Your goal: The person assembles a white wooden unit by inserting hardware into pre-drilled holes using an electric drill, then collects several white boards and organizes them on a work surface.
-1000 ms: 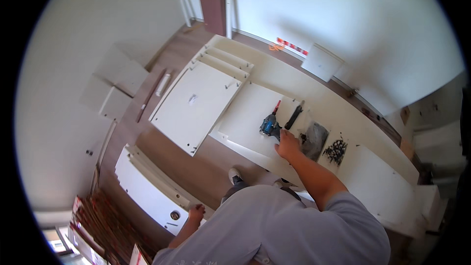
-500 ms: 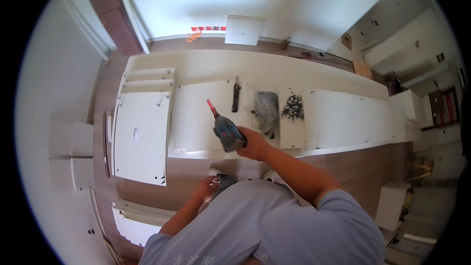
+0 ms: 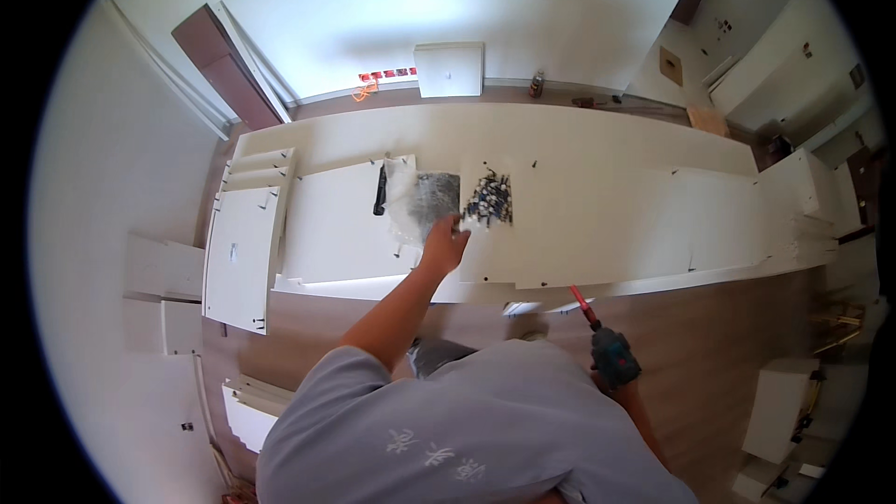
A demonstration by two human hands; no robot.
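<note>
My left hand (image 3: pixel 446 245) reaches over the white panels, its fingers closed on the lower right corner of a clear plastic bag (image 3: pixel 425 203) with something grey in it. Just right of those fingers lies a pile of small dark and silver fittings (image 3: pixel 488 200). A black hand tool (image 3: pixel 380 191) sticks out from the bag's left edge. Low at my right side, my right hand (image 3: pixel 629 395) grips a teal and black cordless drill (image 3: pixel 612 357), whose long red bit points toward the panels' near edge. The drill body hides most of the right-hand fingers.
A stack of white boards (image 3: pixel 245 257) with upright metal pins stands at the left. A wide white panel (image 3: pixel 597 215) stretches off to the right. More boards (image 3: pixel 254 408) lie on the floor at lower left. A small white panel (image 3: pixel 449 70) leans on the far wall.
My right hand has carried the drill from above the panels down to my right side. My left hand has risen from beside my leg to the plastic bag. The view has shifted right.
</note>
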